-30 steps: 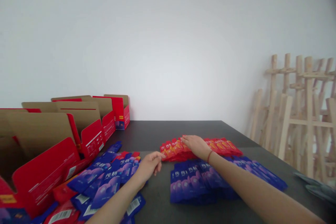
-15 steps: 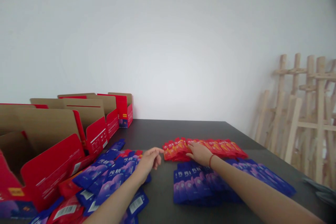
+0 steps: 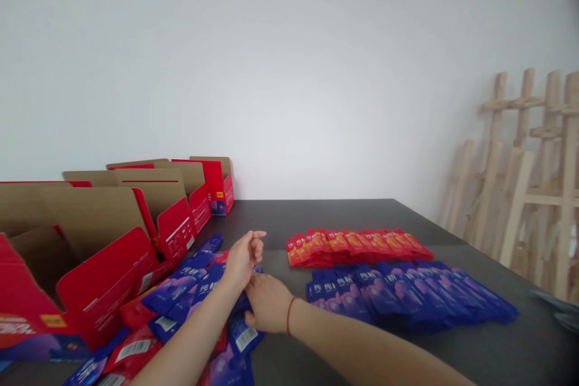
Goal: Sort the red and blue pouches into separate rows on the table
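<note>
My left hand [image 3: 244,258] hovers above the loose pile of blue pouches [image 3: 181,286], its index finger stretched out and the others loosely curled around nothing visible. Just below its wrist, my right hand [image 3: 270,303] lies over the right edge of that pile. Its thumb stands apart from the fingers, whose tips are partly hidden behind the left wrist. Red pouches [image 3: 133,350] are mixed into the pile. To the right, a fanned row of red pouches [image 3: 357,246] lies behind a fanned row of blue pouches [image 3: 407,292].
Open red cardboard boxes [image 3: 108,277] line the left side of the dark table [image 3: 266,211]. Wooden easels [image 3: 520,187] lean by the white wall at right. A grey object [image 3: 558,309], its kind unclear, lies at the table's right edge.
My right hand has left the red row and moved left and down to the loose pile. My left hand has shifted slightly left and up. The view has tilted a little.
</note>
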`<state>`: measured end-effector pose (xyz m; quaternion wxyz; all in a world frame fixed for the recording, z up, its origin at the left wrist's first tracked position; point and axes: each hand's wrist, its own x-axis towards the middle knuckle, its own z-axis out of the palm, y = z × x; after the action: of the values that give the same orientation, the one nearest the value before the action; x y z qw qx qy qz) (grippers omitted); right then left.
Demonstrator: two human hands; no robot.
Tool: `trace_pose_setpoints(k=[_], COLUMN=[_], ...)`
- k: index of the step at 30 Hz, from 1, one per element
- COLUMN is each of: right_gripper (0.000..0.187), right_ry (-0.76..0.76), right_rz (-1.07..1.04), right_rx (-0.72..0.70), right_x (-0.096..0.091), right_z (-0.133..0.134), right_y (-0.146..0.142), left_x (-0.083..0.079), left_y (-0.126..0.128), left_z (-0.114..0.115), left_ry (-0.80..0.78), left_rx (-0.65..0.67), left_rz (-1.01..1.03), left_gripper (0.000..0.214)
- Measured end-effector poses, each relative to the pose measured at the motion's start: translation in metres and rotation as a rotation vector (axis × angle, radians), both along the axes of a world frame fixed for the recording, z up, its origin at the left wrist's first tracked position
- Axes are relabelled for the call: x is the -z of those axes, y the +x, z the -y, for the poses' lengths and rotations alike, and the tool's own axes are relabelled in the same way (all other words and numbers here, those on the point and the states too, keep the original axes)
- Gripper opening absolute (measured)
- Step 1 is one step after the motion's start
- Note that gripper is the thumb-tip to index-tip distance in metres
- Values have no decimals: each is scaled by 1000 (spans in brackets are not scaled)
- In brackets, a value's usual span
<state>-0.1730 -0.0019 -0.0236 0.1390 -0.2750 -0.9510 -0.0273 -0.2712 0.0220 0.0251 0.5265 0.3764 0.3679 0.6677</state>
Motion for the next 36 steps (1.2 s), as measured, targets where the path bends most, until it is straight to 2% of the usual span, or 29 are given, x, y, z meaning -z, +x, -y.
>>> trace_pose_setpoints(k=[3, 6, 10, 13, 14, 15, 17, 18, 20, 22, 24, 26, 31, 36], right_gripper=[34, 24, 17, 23, 26, 28, 30, 31, 32, 36, 41, 42, 35, 37], right_ry=[8, 13, -14, -61, -125, -282, -676, -868, -1135, -1252, -1287, -1268, -1173, -1201], right_rz=[14, 28, -3, -98, -179, -332, -661, -831, -1096, -1276, -1389, -1414, -1112, -1134], right_rx=[14, -28, -39, 57, 126, 218, 345, 365, 319, 231, 189, 166, 137, 151], right_x=[7, 7, -2, -9, -10, -10, -6, -3, 3, 6, 3, -5, -12, -6], right_z=[5, 8, 19, 30, 33, 35, 39, 40, 44, 49, 54, 57, 58, 63], right_y=[-10, -3, 24, 59, 72, 86, 111, 122, 138, 147, 150, 150, 147, 147], left_x=[3, 2, 2, 0, -1, -3, -6, -8, -10, -10, -8, -6, -7, -11], left_y=[3, 1, -2, -2, -2, -1, 2, 4, 8, 14, 21, 27, 34, 34], left_z=[0, -1, -3, -3, -1, 1, 9, 14, 23, 31, 37, 41, 47, 50], left_ry=[1, 2, 12, -3, -16, -28, -43, -50, -94, -159, -194, -190, -200, -188], left_rx=[8, 28, 27, 74, 117, 179, 354, 467, 742, 976, 1086, 1101, 1125, 1126], left_rz=[-4, -8, -39, -150, -213, -283, -419, -477, -588, -686, -748, -771, -822, -850], left_gripper=[26, 28, 30, 37, 41, 44, 49, 47, 40, 37, 35, 35, 39, 41])
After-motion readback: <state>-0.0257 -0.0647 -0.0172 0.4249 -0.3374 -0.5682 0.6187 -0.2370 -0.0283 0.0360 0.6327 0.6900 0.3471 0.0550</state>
